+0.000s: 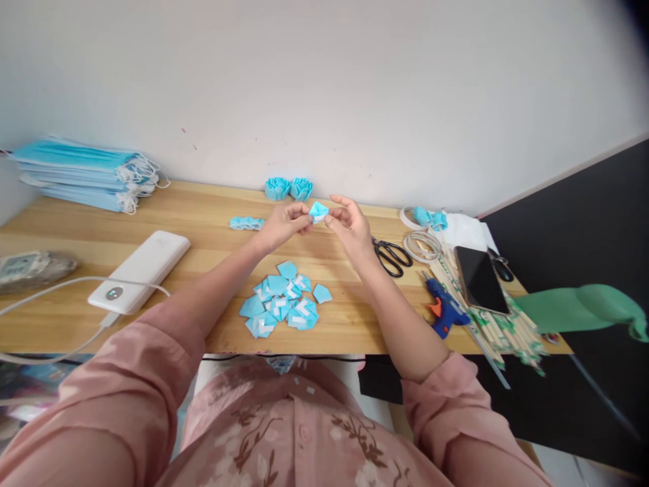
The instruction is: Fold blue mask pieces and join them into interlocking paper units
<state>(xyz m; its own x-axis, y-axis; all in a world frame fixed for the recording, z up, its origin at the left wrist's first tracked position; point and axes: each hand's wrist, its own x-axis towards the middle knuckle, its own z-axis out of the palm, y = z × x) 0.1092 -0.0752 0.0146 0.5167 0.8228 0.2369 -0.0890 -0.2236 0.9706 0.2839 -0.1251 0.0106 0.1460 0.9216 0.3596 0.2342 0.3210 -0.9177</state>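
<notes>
Between my two hands, above the back of the wooden table, is a small folded blue piece (319,212) with a white lower edge. My left hand (285,224) pinches its left side. On its right side, my right hand (349,226) holds it between thumb and fingers. Below the hands lies a loose pile of blue folded pieces (277,287), several with white strips on them. Two blue rosettes (289,189) stand against the wall just behind my hands. A short row of blue folds (246,223) lies left of my left hand.
Black-handled scissors (393,257), tape rolls (422,246), a blue glue gun (445,308), wrapped sticks (507,328) and a phone (481,279) lie at right. A white power bank (140,272) with a cable and stacked blue masks (86,172) are at left.
</notes>
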